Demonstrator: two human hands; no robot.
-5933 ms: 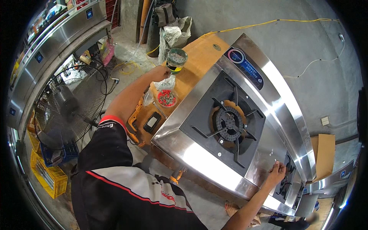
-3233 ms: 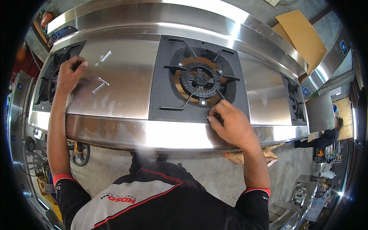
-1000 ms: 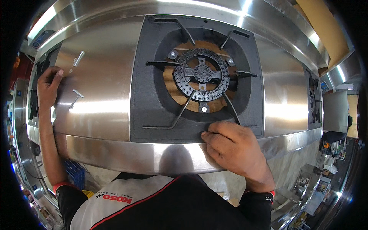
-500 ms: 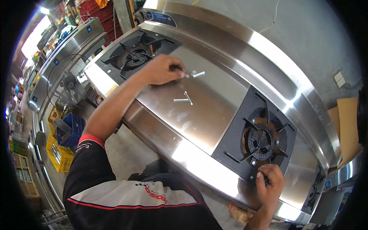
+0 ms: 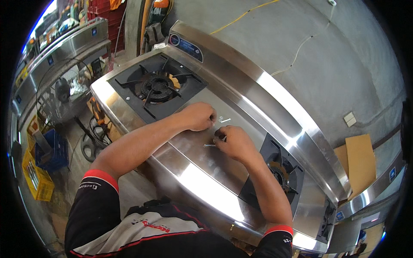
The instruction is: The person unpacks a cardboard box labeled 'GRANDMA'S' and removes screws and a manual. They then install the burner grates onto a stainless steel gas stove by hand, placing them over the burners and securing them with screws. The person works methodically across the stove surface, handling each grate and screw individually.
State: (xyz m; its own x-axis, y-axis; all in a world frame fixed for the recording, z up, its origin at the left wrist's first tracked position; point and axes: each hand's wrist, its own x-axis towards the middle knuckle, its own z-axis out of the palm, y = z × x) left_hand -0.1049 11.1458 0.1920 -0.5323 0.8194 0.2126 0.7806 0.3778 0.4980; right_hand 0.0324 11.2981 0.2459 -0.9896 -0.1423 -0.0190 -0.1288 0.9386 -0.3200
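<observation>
My left hand (image 5: 199,116) rests low over the steel top of a stove (image 5: 185,150), its thumb and fingertips pinched together. Whatever is in that pinch is hidden. Just right of its fingertips lie a bolt (image 5: 226,120) and small nuts (image 5: 220,118). My right hand (image 5: 235,143) has come down beside it, fingers curled; part of a silvery bolt shows between thumb and fingers. Another bolt (image 5: 209,145) lies flat on the steel, by the right thumb.
Black burners flank the hands: the left burner (image 5: 158,86) in full view, the right burner (image 5: 279,174) partly behind my right forearm. A raised steel back ledge (image 5: 266,90) runs along the wall. At left stand a fan (image 5: 62,90) and a yellow crate (image 5: 36,176) on the floor.
My right hand has moved from the right burner's front edge to the bolts in the middle. My left hand stays near the nuts, still pinched. The view has shifted.
</observation>
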